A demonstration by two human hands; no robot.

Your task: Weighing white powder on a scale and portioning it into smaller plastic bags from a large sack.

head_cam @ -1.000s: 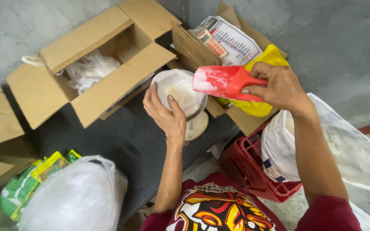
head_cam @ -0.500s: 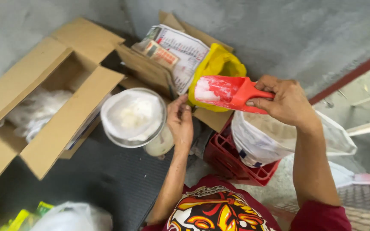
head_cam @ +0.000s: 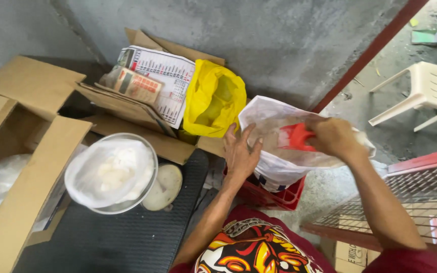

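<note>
My right hand [head_cam: 334, 136] grips a red plastic scoop [head_cam: 295, 137] that is lowered into the mouth of a white plastic sack [head_cam: 274, 169]. The sack stands in a red crate [head_cam: 275, 198]. My left hand [head_cam: 241, 151] is spread open against the sack's left rim and holds nothing. To the left, a metal bowl [head_cam: 146, 194] lined with a clear bag of white powder [head_cam: 110, 172] rests on a black mat [head_cam: 127, 237], apart from both hands. A small round lid-like object [head_cam: 165, 186] lies beside the bowl.
An open cardboard box [head_cam: 24, 167] holding plastic bags stands at the left. Flattened cardboard, printed paper [head_cam: 170, 81] and a yellow bag [head_cam: 213, 98] lean on the grey wall. A white plastic chair [head_cam: 428, 91] and a red wire rack [head_cam: 421, 202] are at the right.
My left hand left the bowl and moved right to the sack's rim. My right hand brought the red scoop down into the sack. The view swung to the right.
</note>
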